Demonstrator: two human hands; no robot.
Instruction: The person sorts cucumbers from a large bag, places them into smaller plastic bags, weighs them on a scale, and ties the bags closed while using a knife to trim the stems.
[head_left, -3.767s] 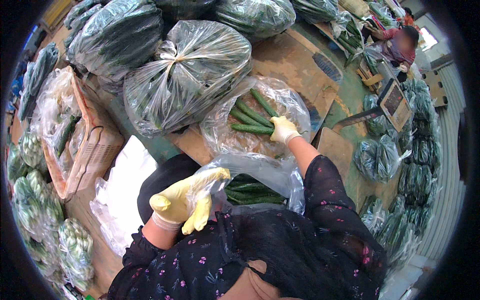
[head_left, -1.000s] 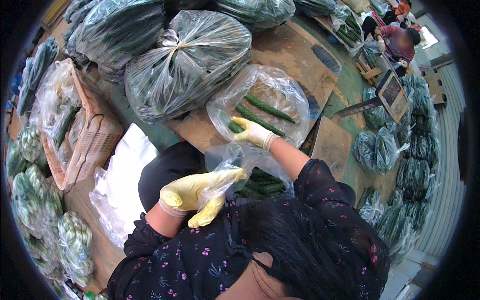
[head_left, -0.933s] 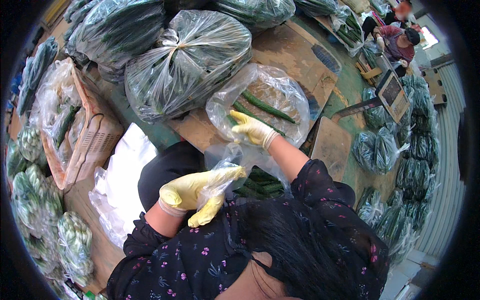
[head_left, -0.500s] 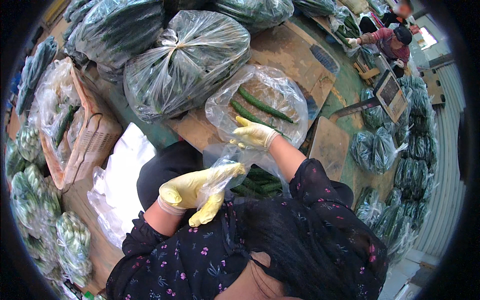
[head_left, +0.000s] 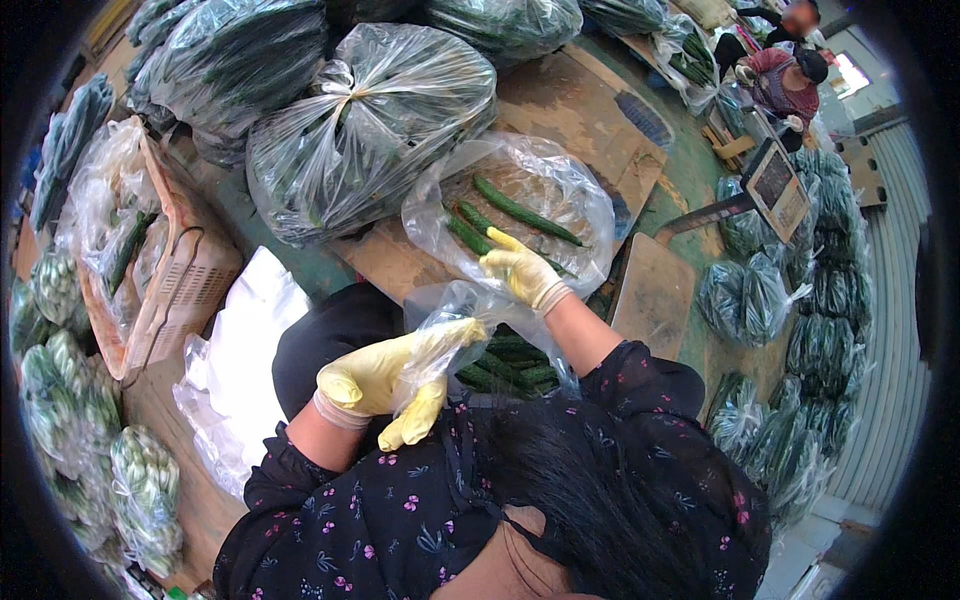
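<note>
My left hand [head_left: 375, 380], in a pale yellow glove, grips the gathered edge of a clear plastic bag [head_left: 440, 325] at my lap. Several dark green cucumbers [head_left: 500, 368] lie inside that bag. My right hand [head_left: 523, 268], gloved alike, is over a large spread-out clear bag [head_left: 590, 190] in front of me. Its fingers close on the near end of a cucumber [head_left: 464, 236]; the grip is partly hidden. Just beyond lies a second cucumber [head_left: 475, 214], and a longer curved one [head_left: 525, 213] rests farther right.
A big knotted bag of cucumbers [head_left: 370, 130] stands ahead. To the left are a plastic crate [head_left: 190, 280], white plastic sheets [head_left: 250, 340] and bagged green vegetables [head_left: 145, 490]. On the right are a scale [head_left: 655, 300] with a display [head_left: 775, 190] and stacked bags [head_left: 825, 330]. Two people work far right.
My right hand has shifted and its fingers have come down onto a cucumber that now shows beside them. My left hand stays on the bag. A far person's arm has drawn in.
</note>
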